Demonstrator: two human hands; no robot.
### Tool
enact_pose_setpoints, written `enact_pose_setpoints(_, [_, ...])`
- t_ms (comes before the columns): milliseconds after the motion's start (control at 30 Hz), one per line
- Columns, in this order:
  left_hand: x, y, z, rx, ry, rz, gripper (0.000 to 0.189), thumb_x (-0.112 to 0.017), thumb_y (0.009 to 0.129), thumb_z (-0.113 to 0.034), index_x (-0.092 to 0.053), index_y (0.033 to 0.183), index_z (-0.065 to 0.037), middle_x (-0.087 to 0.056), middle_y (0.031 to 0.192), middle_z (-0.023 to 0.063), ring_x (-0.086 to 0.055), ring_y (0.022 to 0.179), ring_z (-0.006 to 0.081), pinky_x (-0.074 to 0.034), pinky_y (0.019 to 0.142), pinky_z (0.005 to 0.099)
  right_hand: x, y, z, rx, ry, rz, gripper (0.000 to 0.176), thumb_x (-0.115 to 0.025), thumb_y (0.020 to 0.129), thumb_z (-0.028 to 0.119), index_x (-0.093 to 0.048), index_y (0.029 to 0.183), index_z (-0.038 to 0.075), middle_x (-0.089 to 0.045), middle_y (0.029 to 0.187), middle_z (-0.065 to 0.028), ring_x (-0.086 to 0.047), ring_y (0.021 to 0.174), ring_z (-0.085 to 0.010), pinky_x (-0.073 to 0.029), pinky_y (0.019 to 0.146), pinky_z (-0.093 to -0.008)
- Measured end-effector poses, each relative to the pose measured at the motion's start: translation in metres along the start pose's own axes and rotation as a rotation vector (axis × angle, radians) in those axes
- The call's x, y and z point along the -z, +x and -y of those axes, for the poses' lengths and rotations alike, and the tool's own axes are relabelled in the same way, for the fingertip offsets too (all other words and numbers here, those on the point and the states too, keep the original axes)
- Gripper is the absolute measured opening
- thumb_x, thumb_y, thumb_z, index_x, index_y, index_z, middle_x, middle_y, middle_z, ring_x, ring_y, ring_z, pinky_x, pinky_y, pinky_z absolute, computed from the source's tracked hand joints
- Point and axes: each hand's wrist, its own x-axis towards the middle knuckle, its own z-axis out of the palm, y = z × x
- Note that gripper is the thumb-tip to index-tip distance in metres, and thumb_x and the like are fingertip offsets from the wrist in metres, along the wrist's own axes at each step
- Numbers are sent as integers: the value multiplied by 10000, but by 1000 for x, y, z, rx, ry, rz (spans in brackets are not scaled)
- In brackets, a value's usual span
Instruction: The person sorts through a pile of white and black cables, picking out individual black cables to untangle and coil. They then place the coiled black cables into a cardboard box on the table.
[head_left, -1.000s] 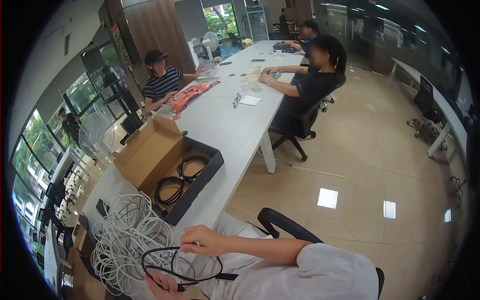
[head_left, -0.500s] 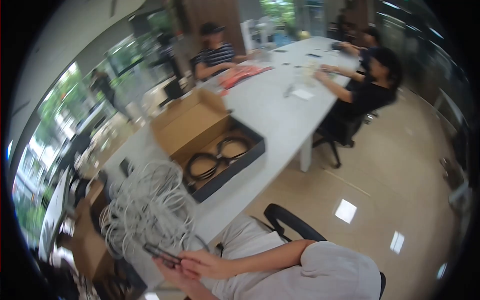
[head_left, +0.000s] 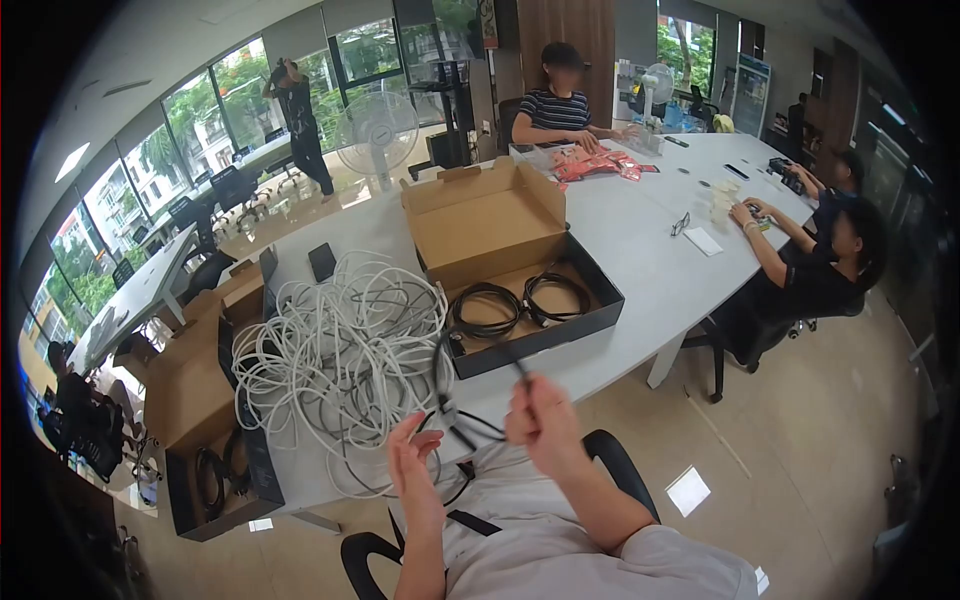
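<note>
My right hand (head_left: 545, 425) is closed in a fist around a black cable (head_left: 522, 371), which hangs in loose loops and is partly blurred. Just left of it my left hand (head_left: 415, 465) has its fingers apart beside the cable's loops. Both hands are over my lap at the table's near edge. Beyond them lies a big tangle of white cables (head_left: 345, 350). To its right an open cardboard box (head_left: 485, 215) contains black cables (head_left: 487, 310) wound into two coils.
Another open box (head_left: 195, 390), with black cable coils (head_left: 210, 480) inside, stands at the left. A dark phone-like object (head_left: 321, 262) lies behind the tangle. Across the white table (head_left: 640, 255) a person (head_left: 555, 112) sits by red packets (head_left: 600, 163); others sit at the right.
My hands were close together on the dark cable; now they are apart, the right higher with the cable and the left spread. The view has turned and levelled.
</note>
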Motion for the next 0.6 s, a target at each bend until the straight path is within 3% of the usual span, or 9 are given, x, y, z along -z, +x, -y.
enact_pose_setpoints(167, [3, 12, -3, -195, 602, 130, 407, -543, 897, -140, -447, 1274, -19, -361, 1359, 163, -544, 1011, 232, -429, 881, 345, 13, -8, 46, 276, 131, -202, 373, -385, 991, 432, -422, 802, 113, -203, 523, 57, -170, 424, -61, -137, 414, -266])
enact_pose_setpoints(200, [5, 15, -1, -214, 644, 144, 453, -581, 851, -83, -443, 1275, -8, -313, 1386, 181, -538, 1018, 248, -434, 886, 362, 12, -13, 55, 320, 141, -245, 372, -385, 992, 430, -419, 800, 113, -194, 522, 59, -160, 424, -61, -132, 415, -266])
enact_pose_setpoints(400, [10, 30, -13, -84, 816, 168, 481, -584, 860, -78, -425, 1311, -25, -285, 1417, 177, -549, 953, 235, -480, 794, 331, 19, -31, 78, 644, -125, -392, 382, -393, 992, 426, -413, 792, 101, -175, 519, 59, -134, 427, -55, -113, 417, -265])
enact_pose_setpoints(500, [21, 33, -9, -151, 843, 116, 493, -584, 864, -74, -419, 1327, -37, -263, 1440, 173, -560, 879, 232, -492, 757, 317, 20, -39, 88, 706, -180, -415, 388, -398, 989, 436, -417, 798, 98, -176, 516, 61, -133, 426, -51, -109, 417, -262])
enact_pose_setpoints(533, [17, 30, -14, -161, 797, 71, 462, -594, 838, -52, -476, 1284, -33, -296, 1441, 199, -587, 867, 239, -495, 754, 322, 20, -40, 90, 710, -175, -413, 390, -396, 988, 440, -417, 798, 99, -177, 515, 61, -133, 425, -51, -109, 417, -261])
enact_pose_setpoints(600, [9, 17, -24, -299, 899, 53, 444, -585, 820, -15, -507, 1257, -19, -298, 1451, 214, -608, 883, 235, -508, 764, 316, 18, -42, 93, 710, -178, -389, 396, -394, 983, 455, -416, 800, 105, -174, 512, 63, -128, 416, -53, -105, 413, -258])
